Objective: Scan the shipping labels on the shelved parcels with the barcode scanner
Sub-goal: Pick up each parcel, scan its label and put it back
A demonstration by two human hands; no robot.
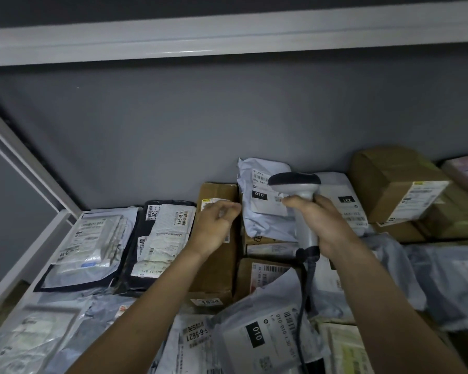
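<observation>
Nearest, soft mailers are crowding the shelf's (pixel 65 220) front. Above them the right hand (pixel 320 222) is gripping the barcode scanner (pixel 299 195) by its handle, aiming at a crumpled white parcel's label (pixel 265 195). The left hand (pixel 216 225), fingers loosely curled and holding nothing, is hovering over a brown carton (pixel 216 265) beside it.

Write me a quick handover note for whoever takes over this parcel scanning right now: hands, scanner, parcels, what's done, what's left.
Right hand grips the barcode scanner by its handle, head up, facing the crumpled white mailer with the 010 label.
Left hand rests on the tall cardboard box, fingers loosely curled near its top label, holding nothing.
Parcels cover the shelf; two dark mailers lie to the left, another cardboard box to the right.
Done: cannot tell which labels are scanned.
Left: scan the 010 label, then the rest.
</observation>
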